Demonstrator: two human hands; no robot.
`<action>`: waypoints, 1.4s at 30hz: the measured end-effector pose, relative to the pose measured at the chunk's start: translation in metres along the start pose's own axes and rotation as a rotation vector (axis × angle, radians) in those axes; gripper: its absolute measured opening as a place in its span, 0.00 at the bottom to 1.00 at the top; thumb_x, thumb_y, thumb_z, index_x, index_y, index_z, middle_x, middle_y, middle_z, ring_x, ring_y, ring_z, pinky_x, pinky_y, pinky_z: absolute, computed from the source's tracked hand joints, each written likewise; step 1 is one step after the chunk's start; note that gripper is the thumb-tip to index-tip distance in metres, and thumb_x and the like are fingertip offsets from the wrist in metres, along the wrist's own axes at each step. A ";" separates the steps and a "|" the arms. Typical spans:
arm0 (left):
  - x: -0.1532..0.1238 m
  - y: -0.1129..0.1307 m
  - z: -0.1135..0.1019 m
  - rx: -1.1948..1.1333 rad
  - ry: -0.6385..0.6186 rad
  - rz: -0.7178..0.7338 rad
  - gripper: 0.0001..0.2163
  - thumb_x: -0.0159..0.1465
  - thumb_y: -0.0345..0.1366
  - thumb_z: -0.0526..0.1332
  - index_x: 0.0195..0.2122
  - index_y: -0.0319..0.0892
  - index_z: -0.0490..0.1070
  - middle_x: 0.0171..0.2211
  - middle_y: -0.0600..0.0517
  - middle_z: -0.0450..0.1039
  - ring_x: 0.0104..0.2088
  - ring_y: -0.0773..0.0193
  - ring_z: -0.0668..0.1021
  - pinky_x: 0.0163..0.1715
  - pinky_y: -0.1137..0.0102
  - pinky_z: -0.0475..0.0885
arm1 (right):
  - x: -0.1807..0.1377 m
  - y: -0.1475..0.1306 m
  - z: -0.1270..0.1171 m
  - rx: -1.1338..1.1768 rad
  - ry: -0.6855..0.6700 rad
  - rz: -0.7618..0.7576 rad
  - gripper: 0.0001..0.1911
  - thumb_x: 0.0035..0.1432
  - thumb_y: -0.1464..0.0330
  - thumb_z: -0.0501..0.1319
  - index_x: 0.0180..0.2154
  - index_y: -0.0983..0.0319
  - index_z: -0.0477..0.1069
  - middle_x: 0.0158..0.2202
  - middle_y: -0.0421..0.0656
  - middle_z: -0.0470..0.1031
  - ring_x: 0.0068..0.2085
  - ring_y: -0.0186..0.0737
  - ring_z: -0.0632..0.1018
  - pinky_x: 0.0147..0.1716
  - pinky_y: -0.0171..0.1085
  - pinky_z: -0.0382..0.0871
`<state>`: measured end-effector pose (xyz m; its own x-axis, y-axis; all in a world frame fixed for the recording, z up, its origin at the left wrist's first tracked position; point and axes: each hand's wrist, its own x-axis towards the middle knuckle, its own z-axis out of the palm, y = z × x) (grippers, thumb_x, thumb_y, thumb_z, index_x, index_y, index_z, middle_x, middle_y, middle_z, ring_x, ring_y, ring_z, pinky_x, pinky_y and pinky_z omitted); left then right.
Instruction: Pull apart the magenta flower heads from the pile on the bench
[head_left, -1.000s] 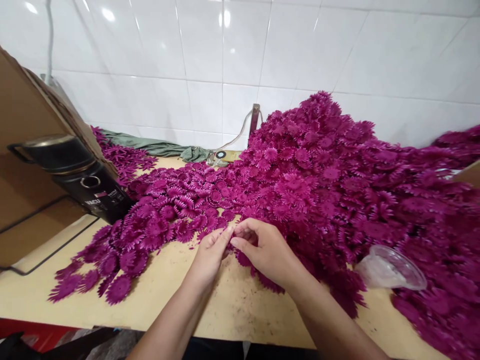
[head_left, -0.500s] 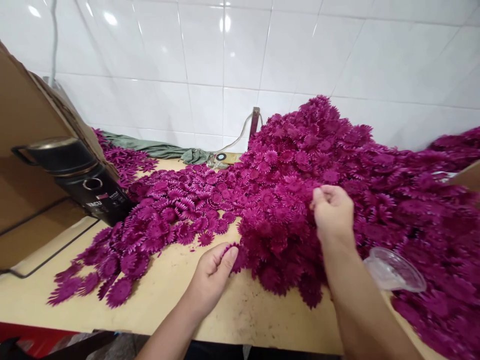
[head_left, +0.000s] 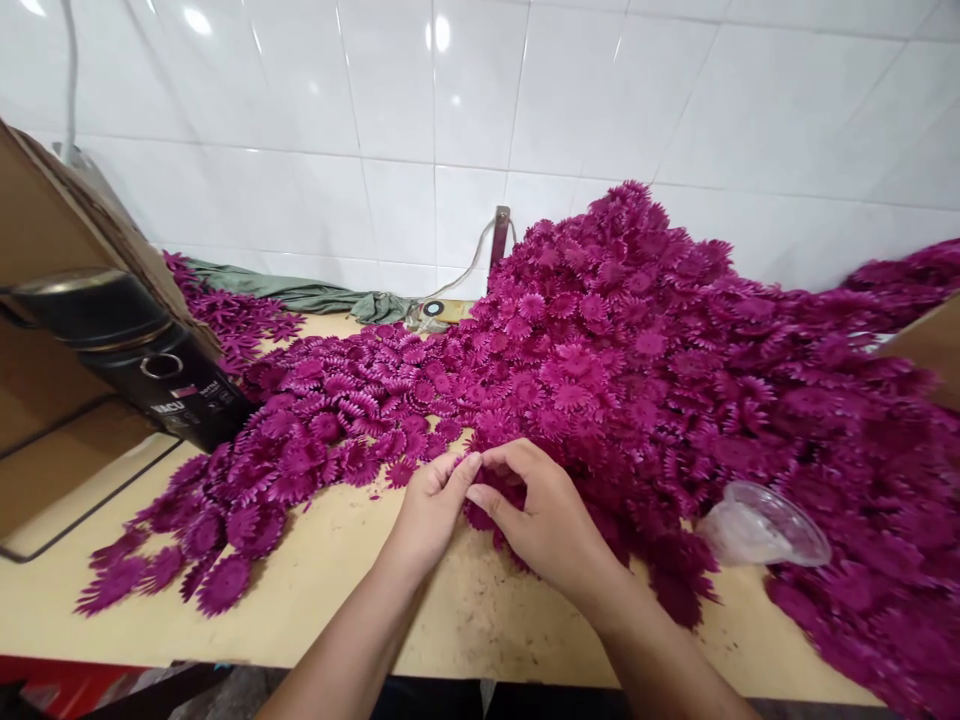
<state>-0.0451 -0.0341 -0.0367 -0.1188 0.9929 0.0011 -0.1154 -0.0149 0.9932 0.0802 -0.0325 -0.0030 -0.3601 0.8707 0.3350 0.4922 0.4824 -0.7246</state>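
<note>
My left hand (head_left: 433, 508) is closed in a pinch on a magenta flower piece, a flat round one with a toothed edge, now mostly hidden by the fingers. Against its fingertips comes my right hand (head_left: 541, 512), thumb and forefinger curled together at the same spot, with magenta showing between them. Both hands are low over the front of the table (head_left: 480, 625). Just behind them rises a large heap of magenta flower pieces (head_left: 600, 330). A lower spread of the same pieces (head_left: 315, 430) lies to the left.
A clear plastic cup (head_left: 769, 525) lies tilted against the heap at right. On the left, a black vacuum bottle (head_left: 142, 350) leans beside a cardboard box (head_left: 45, 230). Green cloth (head_left: 292, 290) and a small yellow item (head_left: 450, 311) lie along the white tiled wall (head_left: 397, 90).
My right hand has come from the heap down and left to meet my left hand. Some flower pieces at the heap's front edge have shifted right. The view has moved slightly.
</note>
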 end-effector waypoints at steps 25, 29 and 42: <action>-0.006 0.007 -0.002 -0.050 -0.057 0.002 0.11 0.49 0.43 0.65 0.25 0.40 0.71 0.22 0.54 0.70 0.28 0.65 0.71 0.31 0.72 0.65 | 0.030 0.026 -0.045 -0.368 0.525 -0.094 0.10 0.53 0.70 0.55 0.38 0.64 0.70 0.45 0.53 0.70 0.49 0.50 0.68 0.50 0.52 0.59; -0.005 0.005 0.000 -0.032 -0.101 -0.017 0.14 0.48 0.46 0.65 0.20 0.39 0.67 0.17 0.56 0.65 0.21 0.68 0.67 0.24 0.73 0.62 | 0.006 0.003 -0.014 -0.189 0.192 -0.126 0.06 0.54 0.70 0.56 0.35 0.61 0.70 0.37 0.47 0.73 0.41 0.44 0.71 0.45 0.46 0.64; -0.004 0.000 0.003 0.147 -0.111 0.082 0.19 0.53 0.52 0.57 0.18 0.41 0.60 0.17 0.58 0.56 0.21 0.70 0.61 0.22 0.74 0.58 | 0.011 0.014 0.003 0.341 0.045 0.157 0.04 0.48 0.71 0.56 0.23 0.62 0.66 0.23 0.38 0.67 0.27 0.34 0.70 0.30 0.34 0.65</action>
<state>-0.0413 -0.0379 -0.0368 -0.0119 0.9961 0.0871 0.0361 -0.0866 0.9956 0.0806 -0.0169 -0.0111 -0.2626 0.9384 0.2244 0.2434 0.2895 -0.9257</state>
